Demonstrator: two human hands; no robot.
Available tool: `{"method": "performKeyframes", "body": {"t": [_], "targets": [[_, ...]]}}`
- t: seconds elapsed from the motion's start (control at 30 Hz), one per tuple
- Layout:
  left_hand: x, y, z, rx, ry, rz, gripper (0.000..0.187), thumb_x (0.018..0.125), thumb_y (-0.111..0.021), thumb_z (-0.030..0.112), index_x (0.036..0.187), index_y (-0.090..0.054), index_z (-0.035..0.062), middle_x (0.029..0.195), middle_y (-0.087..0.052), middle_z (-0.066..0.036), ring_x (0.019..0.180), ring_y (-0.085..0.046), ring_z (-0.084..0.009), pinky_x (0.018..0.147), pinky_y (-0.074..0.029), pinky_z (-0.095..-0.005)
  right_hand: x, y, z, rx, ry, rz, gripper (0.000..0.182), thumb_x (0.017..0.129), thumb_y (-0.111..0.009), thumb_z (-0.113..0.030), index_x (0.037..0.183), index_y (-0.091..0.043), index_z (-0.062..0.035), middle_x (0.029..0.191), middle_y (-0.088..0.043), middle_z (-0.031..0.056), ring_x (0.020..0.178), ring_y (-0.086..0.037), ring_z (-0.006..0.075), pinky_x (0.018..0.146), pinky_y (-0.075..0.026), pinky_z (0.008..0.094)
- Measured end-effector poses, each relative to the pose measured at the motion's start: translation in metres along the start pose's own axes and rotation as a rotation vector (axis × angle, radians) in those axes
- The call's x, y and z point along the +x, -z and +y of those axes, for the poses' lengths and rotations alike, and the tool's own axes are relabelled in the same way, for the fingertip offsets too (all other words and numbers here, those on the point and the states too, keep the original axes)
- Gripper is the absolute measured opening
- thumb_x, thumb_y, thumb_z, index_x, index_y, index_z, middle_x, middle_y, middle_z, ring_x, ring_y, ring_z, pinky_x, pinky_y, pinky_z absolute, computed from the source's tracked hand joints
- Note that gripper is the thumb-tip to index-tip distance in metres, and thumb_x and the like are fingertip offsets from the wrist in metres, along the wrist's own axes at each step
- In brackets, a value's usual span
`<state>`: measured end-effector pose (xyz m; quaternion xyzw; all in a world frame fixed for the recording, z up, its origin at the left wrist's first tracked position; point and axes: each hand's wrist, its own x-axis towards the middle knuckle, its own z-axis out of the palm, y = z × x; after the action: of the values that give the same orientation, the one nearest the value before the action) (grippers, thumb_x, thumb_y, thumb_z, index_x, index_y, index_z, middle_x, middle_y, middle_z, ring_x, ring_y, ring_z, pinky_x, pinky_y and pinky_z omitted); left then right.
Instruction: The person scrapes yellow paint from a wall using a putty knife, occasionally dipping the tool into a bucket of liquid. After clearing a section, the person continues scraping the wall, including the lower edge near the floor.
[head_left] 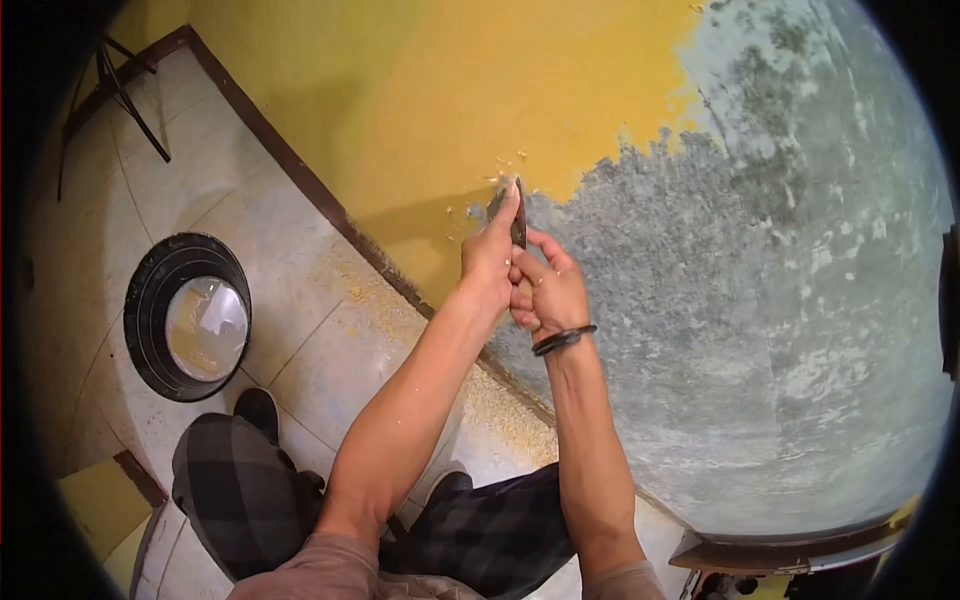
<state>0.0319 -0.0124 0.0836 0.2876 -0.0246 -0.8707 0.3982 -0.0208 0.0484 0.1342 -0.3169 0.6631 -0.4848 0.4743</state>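
Both hands are together on a dark, flat-bladed scraper set against the wall at the ragged border of the yellow paint. My left hand is closed on it, with a finger stretched along the blade. Just below and to the right, my right hand curls its fingers around the handle end, which is mostly hidden. Small paint flakes cling to the wall around the blade. Right of the tool, bare grey wall shows where there is no yellow paint.
A black bucket holding cloudy liquid stands on the tiled floor to the left. Paint scrapings lie along the brown skirting. Thin black legs of a stand are at upper left. My bent knees are below.
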Motion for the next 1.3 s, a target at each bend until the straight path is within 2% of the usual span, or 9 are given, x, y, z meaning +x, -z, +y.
{"method": "performKeyframes", "body": {"t": [0.4,0.47,0.67,0.73,0.8,0.83,0.93,1.03,1.3], "targets": [[-0.001,0.003,0.016,-0.046,-0.020,0.009,0.051,0.072,-0.070,0.057,0.066,-0.049,0.0106,0.047,-0.033,0.004,0.036,-0.025,-0.0080,0.033,-0.018,-0.0286,0.013,-0.016,-0.007,-0.006,-0.009,-0.007,0.030,0.085,-0.056,-0.006,0.113,-0.048,-0.0043,0.062,-0.050,0.0032,0.035,-0.036,0.0069,0.028,-0.022,0.0207],[0.012,0.013,0.014,-0.051,0.089,0.016,0.051,0.070,-0.070,0.057,0.066,-0.049,0.0112,0.046,-0.033,0.004,0.035,-0.026,-0.0084,0.032,-0.018,-0.0299,0.012,-0.017,-0.003,0.007,-0.007,-0.033,0.030,0.085,-0.056,-0.006,0.114,-0.048,-0.0044,0.061,-0.050,0.0036,0.035,-0.036,0.0072,0.029,-0.022,0.0208],[0.005,0.010,0.007,0.045,0.017,0.021,0.049,0.072,-0.069,0.055,0.066,-0.048,0.0120,0.045,-0.034,0.002,0.032,-0.028,-0.0092,0.030,-0.017,-0.0290,0.003,-0.012,0.005,0.004,-0.004,0.038,0.028,0.086,-0.055,-0.007,0.113,-0.048,-0.0045,0.061,-0.050,0.0035,0.035,-0.037,0.0076,0.028,-0.021,0.0213],[-0.004,0.007,0.009,0.083,0.068,0.041,0.052,0.072,-0.063,0.065,0.061,-0.044,0.0173,0.042,-0.031,0.005,0.029,-0.025,-0.0101,0.027,-0.018,-0.0277,0.000,-0.014,0.004,0.006,-0.010,0.044,0.026,0.086,-0.055,-0.007,0.111,-0.049,-0.0043,0.061,-0.050,0.0035,0.035,-0.038,0.0077,0.028,-0.021,0.0212],[0.000,0.007,0.007,0.074,0.028,0.028,0.052,0.073,-0.063,0.064,0.059,-0.043,0.0181,0.042,-0.030,0.006,0.029,-0.024,-0.0096,0.027,-0.016,-0.0273,0.001,-0.013,0.004,0.062,-0.001,0.027,0.026,0.086,-0.055,-0.007,0.111,-0.049,-0.0043,0.061,-0.050,0.0036,0.035,-0.037,0.0077,0.028,-0.021,0.0211],[-0.001,0.012,0.003,0.035,0.064,-0.016,0.050,0.074,-0.069,0.054,0.065,-0.044,0.0122,0.047,-0.035,0.002,0.033,-0.029,-0.0084,0.030,-0.016,-0.0283,-0.003,-0.007,0.012,0.013,0.018,0.047,0.027,0.086,-0.056,-0.007,0.111,-0.049,-0.0042,0.062,-0.050,0.0034,0.036,-0.037,0.0072,0.028,-0.021,0.0208],[0.001,0.005,0.008,0.015,-0.065,0.029,0.051,0.073,-0.070,0.054,0.061,-0.042,0.0132,0.046,-0.032,0.004,0.033,-0.026,-0.0083,0.031,-0.016,-0.0285,0.003,-0.014,0.006,0.029,0.023,0.029,0.028,0.085,-0.057,-0.008,0.112,-0.049,-0.0043,0.062,-0.049,0.0030,0.037,-0.037,0.0070,0.029,-0.021,0.0205],[-0.001,0.012,0.010,0.014,0.057,0.024,0.050,0.073,-0.070,0.054,0.062,-0.042,0.0138,0.046,-0.032,0.004,0.034,-0.025,-0.0084,0.031,-0.017,-0.0288,0.002,-0.013,0.005,-0.004,-0.018,0.040,0.030,0.085,-0.058,-0.009,0.114,-0.049,-0.0042,0.062,-0.049,0.0030,0.037,-0.037,0.0070,0.030,-0.021,0.0203],[-0.011,0.003,0.015,0.039,0.023,0.092,0.050,0.073,-0.071,0.052,0.068,-0.044,0.0104,0.049,-0.035,0.003,0.035,-0.027,-0.0085,0.031,-0.021,-0.0266,0.003,-0.011,0.001,0.081,-0.057,0.027,0.026,0.084,-0.057,-0.007,0.109,-0.051,-0.0037,0.062,-0.049,0.0033,0.036,-0.038,0.0072,0.030,-0.021,0.0210]]}}
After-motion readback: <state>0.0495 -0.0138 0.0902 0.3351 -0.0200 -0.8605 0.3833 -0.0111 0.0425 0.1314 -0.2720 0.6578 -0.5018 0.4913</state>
